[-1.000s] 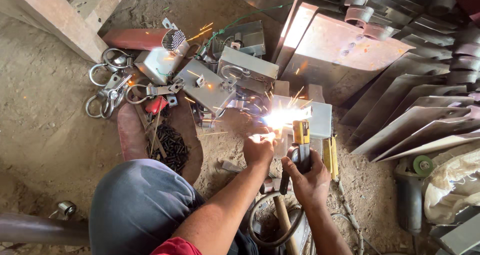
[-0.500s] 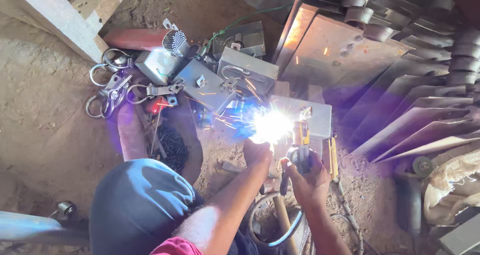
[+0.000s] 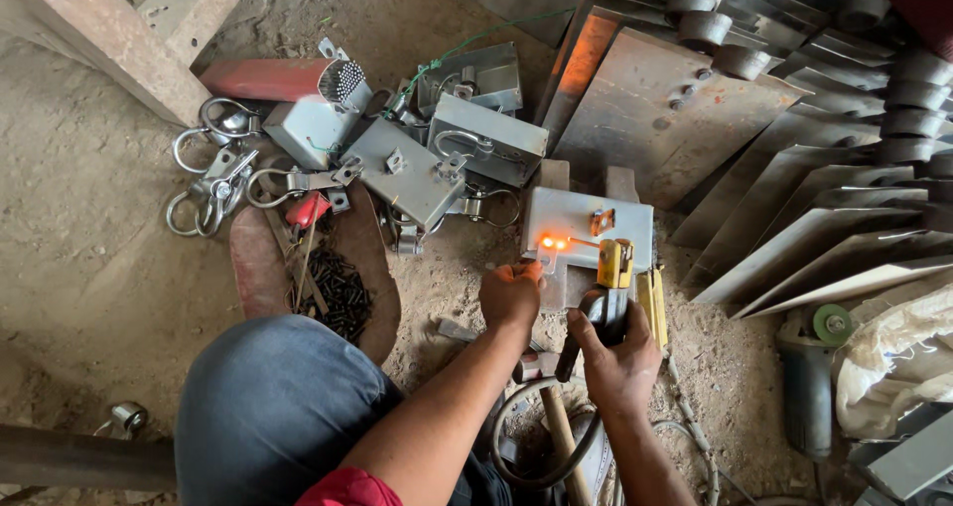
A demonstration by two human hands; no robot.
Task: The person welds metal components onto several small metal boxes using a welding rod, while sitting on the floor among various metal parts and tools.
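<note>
Steel sheets (image 3: 695, 109): a leaning stack of cut plates fanned out beyond and to the right of the grey metal box, the biggest things on the dirt floor.
Knee (image 3: 268, 407): the person's bent leg in blue cloth, well short of the box and to its left.
Heap of boxes (image 3: 437, 158): more grey housings with wire loops, piled just left of the grey metal box (a red tube of rods lies further left).
Grey metal box (image 3: 586, 223): the piece being worked, flat on two wooden blocks in front of the hands, an orange glowing spot (image 3: 551, 242) at its near left edge.
Angle grinder (image 3: 809, 377): on the ground well right of the box.
Right hand (image 3: 615, 362): closed round the electrode holder (image 3: 608, 288), just below the box, its yellow jaws over the near edge.
Left hand (image 3: 511, 292): curled shut at the box's near left corner, touching a small bracket beside the glow; whether it pinches anything I cannot tell.
</note>
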